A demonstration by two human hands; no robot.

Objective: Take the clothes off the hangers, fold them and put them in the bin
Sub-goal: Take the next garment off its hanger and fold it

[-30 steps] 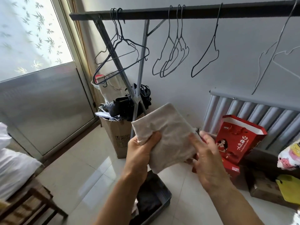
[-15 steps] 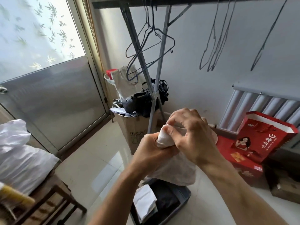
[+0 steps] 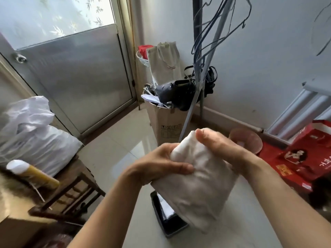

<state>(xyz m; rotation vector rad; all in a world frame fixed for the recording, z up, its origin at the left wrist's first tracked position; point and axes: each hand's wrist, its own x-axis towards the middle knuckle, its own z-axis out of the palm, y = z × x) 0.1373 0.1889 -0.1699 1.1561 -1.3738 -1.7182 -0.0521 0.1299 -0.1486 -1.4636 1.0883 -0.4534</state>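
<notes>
A pale beige folded cloth (image 3: 198, 187) hangs in front of me, gathered at its top. My left hand (image 3: 161, 162) grips its upper left side with the thumb across the front. My right hand (image 3: 218, 145) curls over its top edge from the right. Directly below on the floor sits a dark bin (image 3: 170, 224), mostly hidden by the cloth, with a white folded piece visible inside. Several empty wire hangers (image 3: 213, 31) dangle from the rack (image 3: 197, 13) above.
A cardboard box (image 3: 166, 126) stuffed with black bags stands by the rack leg. Red gift boxes (image 3: 293, 158) lie at the right under a radiator (image 3: 304, 104). A wooden stool (image 3: 71, 187) with white bags sits left, beside a metal door (image 3: 75, 77).
The view has tipped down and closer. The flat folded cloth was bunched at its top by both hands and now hangs lower over the bin.
</notes>
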